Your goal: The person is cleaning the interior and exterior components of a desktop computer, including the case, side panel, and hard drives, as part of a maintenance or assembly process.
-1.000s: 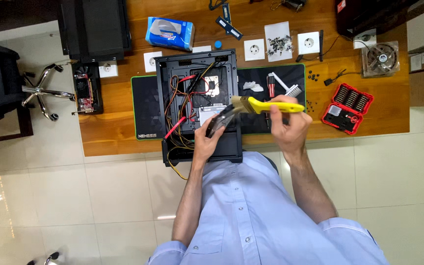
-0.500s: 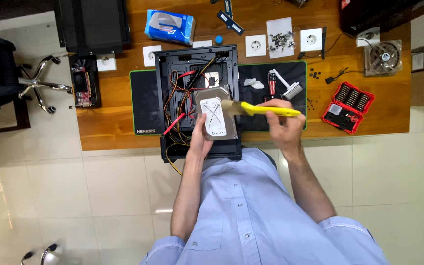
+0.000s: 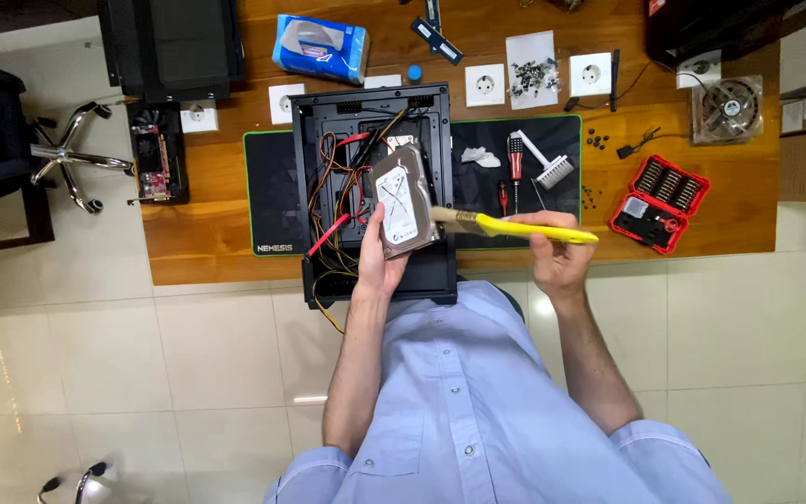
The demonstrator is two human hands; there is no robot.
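The left hand [image 3: 380, 266] has the hard drive [image 3: 400, 203] up off the bench, grip clamped on its lower end, fingers wrapped round the edge, the drive tilted with its labelled face toward the camera. It hangs right above the open black computer case [image 3: 370, 191], where red, yellow and black cables [image 3: 340, 191] spill about inside.

Over on the other side, the right hand [image 3: 557, 257] is closed on the yellow handle of a paintbrush [image 3: 515, 227], held level, and the pale bristles are touching the right edge of the drive.

The case lies on a dark desk mat [image 3: 272, 201] with a green border, all of it on the wooden bench [image 3: 216, 257]. Just beyond the brush, on the mat: a red-handled screwdriver [image 3: 515, 159], a smaller one beside it, and a white brush [image 3: 548, 166]. Further right, near the bench edge, an open red bit set [image 3: 660, 203]. At the far corner sits a case fan [image 3: 727, 107]. Toward the back, a blue tissue pack [image 3: 321, 49], and on the left a red-and-black graphics card [image 3: 156, 159], well apart from the hands. The person wears a light blue shirt [image 3: 478, 411], sleeves rolled.
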